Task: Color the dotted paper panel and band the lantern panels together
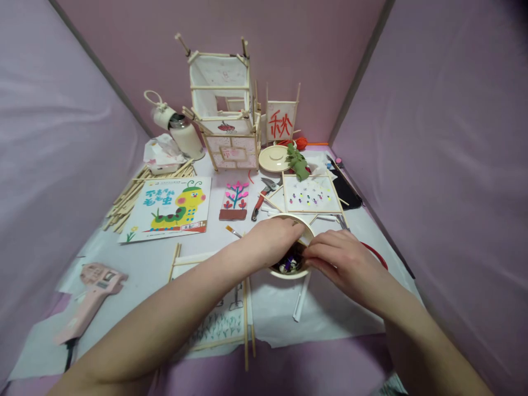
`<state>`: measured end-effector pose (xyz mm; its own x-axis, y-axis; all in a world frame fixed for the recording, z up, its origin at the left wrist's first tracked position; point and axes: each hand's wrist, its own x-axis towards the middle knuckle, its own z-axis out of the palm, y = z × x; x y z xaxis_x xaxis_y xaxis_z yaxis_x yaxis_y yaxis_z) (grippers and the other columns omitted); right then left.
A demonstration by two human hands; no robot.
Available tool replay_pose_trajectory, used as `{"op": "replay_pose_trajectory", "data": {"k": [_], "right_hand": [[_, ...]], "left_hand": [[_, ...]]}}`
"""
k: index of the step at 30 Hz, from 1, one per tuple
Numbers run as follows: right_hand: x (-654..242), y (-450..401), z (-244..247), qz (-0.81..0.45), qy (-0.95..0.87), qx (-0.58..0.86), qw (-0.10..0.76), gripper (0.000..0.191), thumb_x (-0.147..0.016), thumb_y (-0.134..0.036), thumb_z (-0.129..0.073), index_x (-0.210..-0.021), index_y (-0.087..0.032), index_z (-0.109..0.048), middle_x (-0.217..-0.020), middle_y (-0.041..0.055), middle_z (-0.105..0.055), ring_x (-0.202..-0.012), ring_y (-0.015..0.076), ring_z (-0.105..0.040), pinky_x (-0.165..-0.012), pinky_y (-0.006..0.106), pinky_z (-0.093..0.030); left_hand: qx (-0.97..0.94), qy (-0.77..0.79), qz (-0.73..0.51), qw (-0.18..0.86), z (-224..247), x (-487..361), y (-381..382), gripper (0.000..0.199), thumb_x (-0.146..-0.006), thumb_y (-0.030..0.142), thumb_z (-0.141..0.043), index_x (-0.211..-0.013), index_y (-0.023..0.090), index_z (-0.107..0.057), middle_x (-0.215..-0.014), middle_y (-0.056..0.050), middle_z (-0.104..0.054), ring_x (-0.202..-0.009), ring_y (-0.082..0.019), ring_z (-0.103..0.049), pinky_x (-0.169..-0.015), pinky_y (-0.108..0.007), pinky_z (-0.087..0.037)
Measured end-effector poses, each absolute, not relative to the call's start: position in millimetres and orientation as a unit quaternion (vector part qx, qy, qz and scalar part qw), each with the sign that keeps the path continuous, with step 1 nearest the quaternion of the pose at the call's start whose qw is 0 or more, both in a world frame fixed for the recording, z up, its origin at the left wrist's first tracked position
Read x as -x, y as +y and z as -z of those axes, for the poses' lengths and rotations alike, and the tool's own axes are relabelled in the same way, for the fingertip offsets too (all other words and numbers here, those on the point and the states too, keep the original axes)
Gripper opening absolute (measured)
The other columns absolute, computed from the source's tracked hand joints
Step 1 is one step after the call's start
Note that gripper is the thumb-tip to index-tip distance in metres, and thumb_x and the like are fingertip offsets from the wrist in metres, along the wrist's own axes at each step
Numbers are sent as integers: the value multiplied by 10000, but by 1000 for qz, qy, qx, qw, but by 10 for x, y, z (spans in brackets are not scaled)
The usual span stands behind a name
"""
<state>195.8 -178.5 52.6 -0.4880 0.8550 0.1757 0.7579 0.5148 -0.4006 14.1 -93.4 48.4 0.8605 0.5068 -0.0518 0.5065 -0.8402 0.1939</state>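
Note:
A cream-coloured bowl (292, 275) stands on the white sheet in front of me, with small dark, purple and white pieces (290, 263) in its bottom. My left hand (277, 240) reaches over the bowl's left side, fingers pointing down inside; their tips are hidden. From the right, my right hand (339, 254) comes to the bowl's edge. Its fingers are bent and pressed together just over the rim, and what they hold, if anything, is hidden. Behind the bowl lies a stick-framed paper panel (310, 193) dotted with coloured spots. Another framed drawing (220, 324) lies under my left forearm.
A stick-and-paper tower (231, 151) rises at the back, beside an uncapped bottle (187, 137). Red-handled pruning shears (259, 206), a caterpillar picture book (165, 209) and a pile of sticks (119, 206) lie around. At left is a pink glue gun (88, 302). Cloth walls enclose the table.

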Motion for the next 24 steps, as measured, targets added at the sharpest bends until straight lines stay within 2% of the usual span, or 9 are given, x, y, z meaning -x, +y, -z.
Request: {"op": "replay_pose_trajectory", "data": {"k": [3,9,14,18,21,24], "right_hand": [[-1934,-1774,-546,-134,-855,476,158,133,-927,-187,-527,-912,-205,-659,-863,30,-639,-816,178,-551,-728,308,-374],[-1818,-1709,-550,-64,-878,467,79,189,-886,-121,-541,-745,-184,-650,-756,31,-624,-746,181,-542,-636,300,-345],[-1623,-1564,-526,-96,-868,485,31,224,-859,-72,-522,-788,-183,-703,-776,53,-661,-733,174,-605,-602,281,-384],[-1508,-1467,-492,-116,-867,483,42,253,-844,-70,-544,-968,-194,-727,-951,80,-691,-877,202,-629,-692,289,-461],[-1497,-1445,-493,-137,-893,423,66,232,-845,-76,-563,-907,-211,-741,-966,57,-702,-977,203,-599,-800,305,-474],[-1540,-1456,-507,-138,-904,402,51,226,-831,-60,-561,-817,-196,-740,-888,55,-710,-965,209,-594,-795,309,-476]], "left_hand": [[-955,279,8,102,-478,-162,-883,150,-884,243,-483,-986,182,-574,-942,-68,-661,-865,-235,-639,-688,-311,-479],[-943,318,10,97,-517,-163,-851,182,-874,293,-489,-966,170,-587,-885,-80,-684,-799,-237,-658,-666,-303,-483],[-934,339,21,108,-549,-173,-829,141,-843,227,-522,-935,168,-612,-856,-83,-698,-788,-240,-669,-661,-292,-482],[-930,345,13,128,-553,-195,-831,162,-835,216,-539,-965,165,-621,-868,-83,-701,-784,-251,-672,-680,-317,-493],[-926,354,16,130,-548,-208,-835,150,-825,218,-540,-930,165,-633,-865,-77,-702,-761,-246,-670,-683,-325,-501],[-926,350,12,140,-553,-198,-848,164,-820,218,-544,-942,164,-639,-867,-75,-706,-764,-244,-671,-689,-321,-505]]}}
